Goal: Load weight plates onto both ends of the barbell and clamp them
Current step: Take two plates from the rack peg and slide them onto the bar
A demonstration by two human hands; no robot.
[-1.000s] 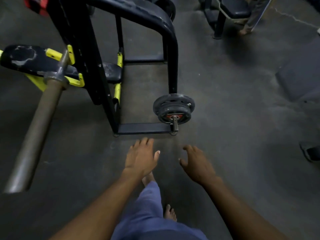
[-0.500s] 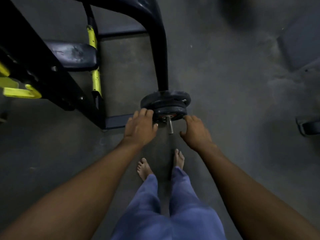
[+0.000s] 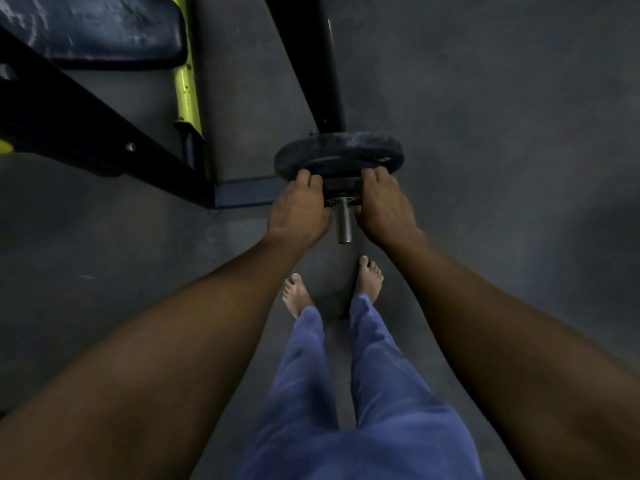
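Dark round weight plates (image 3: 341, 152) hang on a short steel storage peg (image 3: 343, 221) at the foot of a black frame. The peg's bare end points toward me. A smaller plate (image 3: 341, 186) sits in front of the larger one. My left hand (image 3: 299, 207) grips the smaller plate's left edge, fingers curled round it. My right hand (image 3: 384, 204) grips its right edge the same way. The barbell is out of view.
A black gym frame (image 3: 86, 129) with a yellow post (image 3: 187, 81) and a worn dark pad (image 3: 93, 29) fills the upper left. A black upright (image 3: 318, 64) rises behind the plates. My bare feet (image 3: 370, 277) stand on the grey floor below the peg.
I have stepped and leaned closer to the plate rack. Both hands went from hovering open near the plates to closing on the front plate's two edges.
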